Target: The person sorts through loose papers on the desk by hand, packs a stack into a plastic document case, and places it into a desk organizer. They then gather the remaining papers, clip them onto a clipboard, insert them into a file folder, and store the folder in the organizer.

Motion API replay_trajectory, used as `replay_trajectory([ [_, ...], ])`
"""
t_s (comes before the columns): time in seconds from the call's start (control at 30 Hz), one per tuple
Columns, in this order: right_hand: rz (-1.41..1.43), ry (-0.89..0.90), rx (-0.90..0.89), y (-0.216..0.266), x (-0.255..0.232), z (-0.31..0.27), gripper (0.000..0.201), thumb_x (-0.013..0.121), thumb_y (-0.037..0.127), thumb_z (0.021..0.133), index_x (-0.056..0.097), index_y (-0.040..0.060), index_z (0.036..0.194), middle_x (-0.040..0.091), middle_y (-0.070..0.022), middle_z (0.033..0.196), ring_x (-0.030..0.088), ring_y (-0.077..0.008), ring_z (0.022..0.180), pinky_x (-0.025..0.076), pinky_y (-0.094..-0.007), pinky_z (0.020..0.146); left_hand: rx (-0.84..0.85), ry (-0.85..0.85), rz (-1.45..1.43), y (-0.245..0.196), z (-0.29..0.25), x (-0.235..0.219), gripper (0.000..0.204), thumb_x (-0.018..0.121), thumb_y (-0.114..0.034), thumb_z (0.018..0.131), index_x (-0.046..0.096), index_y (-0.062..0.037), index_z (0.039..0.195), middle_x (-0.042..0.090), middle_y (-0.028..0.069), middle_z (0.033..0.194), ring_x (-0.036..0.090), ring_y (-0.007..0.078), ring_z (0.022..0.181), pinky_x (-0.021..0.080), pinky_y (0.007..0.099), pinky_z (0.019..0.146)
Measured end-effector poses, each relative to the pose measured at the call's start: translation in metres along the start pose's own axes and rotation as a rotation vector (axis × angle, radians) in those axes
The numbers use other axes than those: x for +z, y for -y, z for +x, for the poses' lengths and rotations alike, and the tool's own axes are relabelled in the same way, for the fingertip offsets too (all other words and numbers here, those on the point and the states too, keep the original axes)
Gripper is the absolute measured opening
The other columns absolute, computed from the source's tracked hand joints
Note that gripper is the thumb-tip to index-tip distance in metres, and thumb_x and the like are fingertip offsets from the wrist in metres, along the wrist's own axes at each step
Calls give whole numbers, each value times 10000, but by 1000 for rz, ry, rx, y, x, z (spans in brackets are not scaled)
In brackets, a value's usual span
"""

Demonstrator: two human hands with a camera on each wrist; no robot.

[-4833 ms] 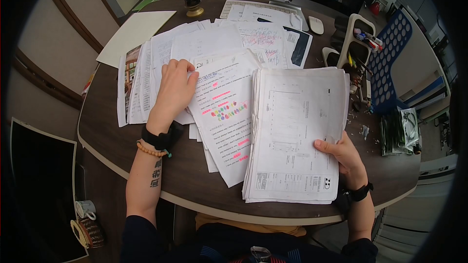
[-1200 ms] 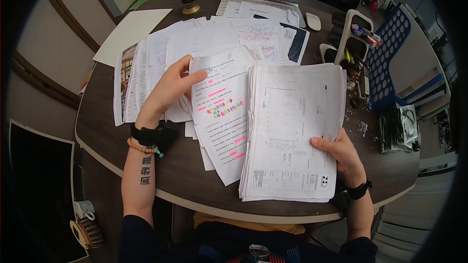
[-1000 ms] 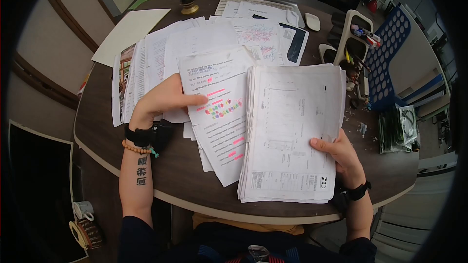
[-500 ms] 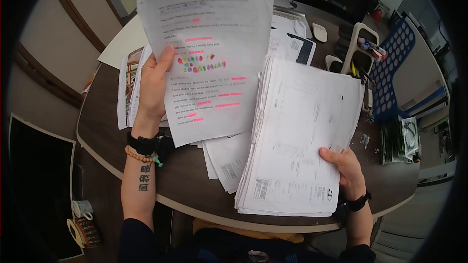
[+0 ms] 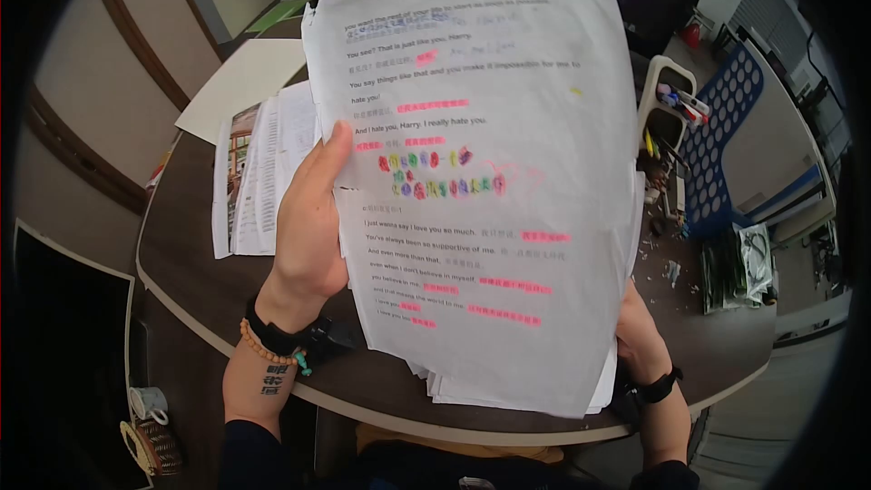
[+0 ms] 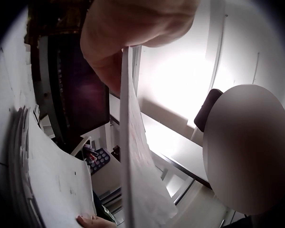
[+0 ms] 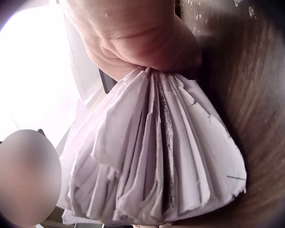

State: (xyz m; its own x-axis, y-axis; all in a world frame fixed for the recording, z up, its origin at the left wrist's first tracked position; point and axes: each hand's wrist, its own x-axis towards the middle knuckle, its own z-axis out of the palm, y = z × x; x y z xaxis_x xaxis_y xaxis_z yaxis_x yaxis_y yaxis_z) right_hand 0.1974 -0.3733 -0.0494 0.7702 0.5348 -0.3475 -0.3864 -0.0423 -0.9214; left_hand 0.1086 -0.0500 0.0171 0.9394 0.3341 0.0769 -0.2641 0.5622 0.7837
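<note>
My left hand pinches the left edge of a printed sheet with pink highlighting and coloured scribbled letters, held up facing the head camera. In the left wrist view the sheet shows nearly edge-on below the hand. Behind it, my right hand grips the right side of a thick stack of papers, mostly hidden by the sheet in the head view. The right wrist view shows the stack fanned at its edges, with the hand clasped round it.
Other papers lie on the desk at the left, beside a pale folder. To the right stand a pen holder, a blue perforated rack and plastic packets. A monitor stands at the back.
My left hand has taken the highlighted sheet up off the desk papers and moved it right, in front of the stack. The right hand keeps its hold on the stack.
</note>
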Motion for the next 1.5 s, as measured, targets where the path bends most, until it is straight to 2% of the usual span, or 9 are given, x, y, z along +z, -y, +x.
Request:
replay_trajectory([
  [0.2, 25, -22, -5, -10, -10, 1, 464, 644, -13, 795, 494, -101, 1226, 650, -142, 1078, 662, -177, 916, 562, -327, 763, -157, 80, -102, 32, -11, 8, 477, 344, -331, 1038, 370, -13, 1392, 503, 102, 1344, 513, 211, 1214, 425, 366, 1009],
  [0.47, 13, 7, 32, -8, -8, 1, 477, 677, 0, 798, 495, -93, 1228, 652, -138, 1083, 662, -172, 912, 560, -321, 760, -215, 147, -158, 49, -25, 6, 499, 335, -343, 1037, 322, -27, 1423, 480, 104, 1370, 481, 211, 1254, 403, 369, 1038],
  [0.53, 27, 1, 34, -8, -7, 2, 483, 684, 7, 801, 491, -91, 1232, 652, -137, 1087, 663, -172, 913, 559, -322, 760, -87, 372, -218, 54, -28, 2, 505, 328, -352, 1039, 315, -27, 1426, 475, 112, 1373, 477, 217, 1259, 397, 366, 1044],
  [0.57, 22, -7, 22, -7, -5, 1, 484, 688, 10, 803, 488, -90, 1233, 650, -137, 1092, 662, -172, 917, 558, -323, 765, -93, 370, -213, 52, -31, 0, 505, 328, -352, 1039, 315, -27, 1426, 475, 112, 1373, 477, 217, 1259, 397, 366, 1044],
  [0.63, 22, -15, 11, -5, -3, 1, 486, 691, 12, 805, 486, -90, 1234, 649, -137, 1096, 661, -173, 921, 557, -324, 770, -138, 199, 261, 47, -35, -4, 515, 316, -360, 1042, 303, -26, 1433, 467, 120, 1381, 476, 225, 1262, 393, 374, 1048],
  [0.67, 18, -10, 19, -5, -4, 0, 493, 693, 11, 805, 479, -89, 1237, 648, -139, 1099, 660, -175, 927, 556, -326, 778, -143, 199, 263, 48, -34, -4, 515, 316, -360, 1042, 303, -26, 1433, 467, 120, 1381, 476, 225, 1262, 393, 374, 1048],
  [0.73, 15, -8, 30, -5, -5, 0, 500, 695, 10, 804, 473, -88, 1241, 646, -141, 1102, 659, -178, 933, 556, -329, 787, -225, 272, -277, 53, -31, -1, 524, 307, -365, 1043, 295, -24, 1440, 457, 122, 1393, 470, 230, 1269, 385, 384, 1054],
  [1.13, 43, -62, 103, -3, -4, -1, 547, 685, -32, 784, 448, -77, 1275, 623, -144, 1154, 647, -188, 985, 547, -327, 812, -180, 392, -315, 53, -36, -9, 563, 266, -402, 1040, 258, -27, 1460, 419, 133, 1434, 436, 260, 1309, 379, 411, 1069],
  [1.5, 77, -111, 139, -5, -7, -4, 570, 710, -32, 767, 479, -41, 1289, 616, -113, 1165, 616, -170, 1013, 519, -313, 827, -156, 393, -263, 52, -41, -12, 550, 251, -392, 1044, 274, -32, 1460, 428, 126, 1431, 437, 248, 1309, 365, 404, 1078],
])
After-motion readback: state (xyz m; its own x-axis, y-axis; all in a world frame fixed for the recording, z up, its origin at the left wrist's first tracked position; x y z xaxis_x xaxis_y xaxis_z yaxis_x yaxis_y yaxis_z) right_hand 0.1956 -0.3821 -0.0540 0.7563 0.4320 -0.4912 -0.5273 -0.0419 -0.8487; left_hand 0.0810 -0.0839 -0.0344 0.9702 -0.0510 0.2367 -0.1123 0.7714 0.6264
